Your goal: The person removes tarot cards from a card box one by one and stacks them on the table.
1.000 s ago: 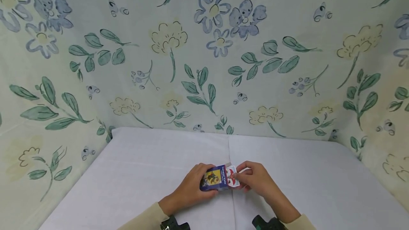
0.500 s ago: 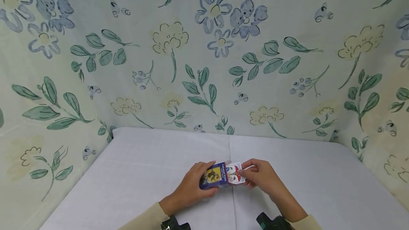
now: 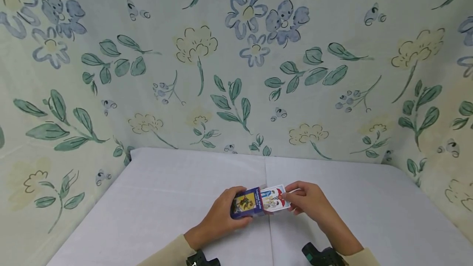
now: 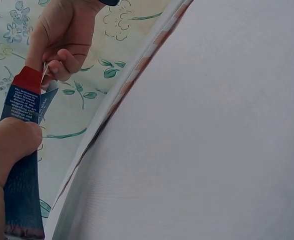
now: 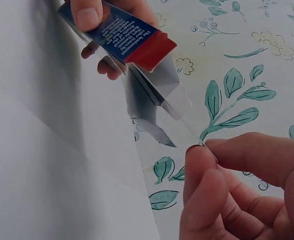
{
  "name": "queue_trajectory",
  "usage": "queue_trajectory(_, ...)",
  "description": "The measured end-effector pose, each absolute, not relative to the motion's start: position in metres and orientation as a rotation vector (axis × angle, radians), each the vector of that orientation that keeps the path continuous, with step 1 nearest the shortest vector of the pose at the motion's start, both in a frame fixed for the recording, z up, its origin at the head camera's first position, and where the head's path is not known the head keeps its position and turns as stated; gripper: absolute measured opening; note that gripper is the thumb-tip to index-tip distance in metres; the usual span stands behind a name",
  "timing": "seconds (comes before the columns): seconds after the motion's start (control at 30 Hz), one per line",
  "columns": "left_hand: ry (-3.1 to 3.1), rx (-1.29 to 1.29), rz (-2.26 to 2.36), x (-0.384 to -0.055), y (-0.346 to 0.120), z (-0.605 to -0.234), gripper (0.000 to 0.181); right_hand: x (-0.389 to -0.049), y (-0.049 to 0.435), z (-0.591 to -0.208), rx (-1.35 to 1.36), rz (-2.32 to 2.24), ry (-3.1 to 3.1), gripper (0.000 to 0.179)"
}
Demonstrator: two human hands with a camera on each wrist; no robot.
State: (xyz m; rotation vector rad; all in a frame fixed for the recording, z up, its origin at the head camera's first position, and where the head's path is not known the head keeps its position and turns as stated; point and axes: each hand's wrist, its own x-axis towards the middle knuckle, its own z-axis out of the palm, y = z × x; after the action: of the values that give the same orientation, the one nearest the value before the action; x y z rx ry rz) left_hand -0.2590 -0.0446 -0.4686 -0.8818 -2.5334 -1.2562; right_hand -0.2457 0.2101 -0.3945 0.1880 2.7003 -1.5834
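Note:
A blue card box [image 3: 246, 203] with a yellow picture panel is gripped in my left hand [image 3: 221, 212], thumb along one narrow side and fingers along the other. From its open right end a white-bordered picture card [image 3: 272, 198] sticks out, well over half the box's length in the head view. My right hand [image 3: 309, 201] pinches the card's outer end between thumb and fingers. In the right wrist view the card shows edge-on as a thin strip, and the box's red side flap [image 5: 154, 51] and white end flaps stand folded out. The left wrist view shows the left thumb [image 4: 17, 145] pressing the printed side.
Both hands are over a table with a white cloth [image 3: 177, 184], creased down the middle. Floral fabric [image 3: 236, 60] hangs behind and at both sides. Dark wrist cameras [image 3: 202, 259] sit at the sleeve cuffs.
My right hand has moved to the right and slightly away from me, drawing the card farther out of the box. The left hand and box have stayed almost still.

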Motion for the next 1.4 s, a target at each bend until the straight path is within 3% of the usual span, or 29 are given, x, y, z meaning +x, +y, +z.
queue_trajectory(1.4,-2.498,-0.814,-1.296,-0.263,-0.045,-0.459,0.069,-0.244,0.250,-0.368,0.197,-1.724,2.616,0.043)
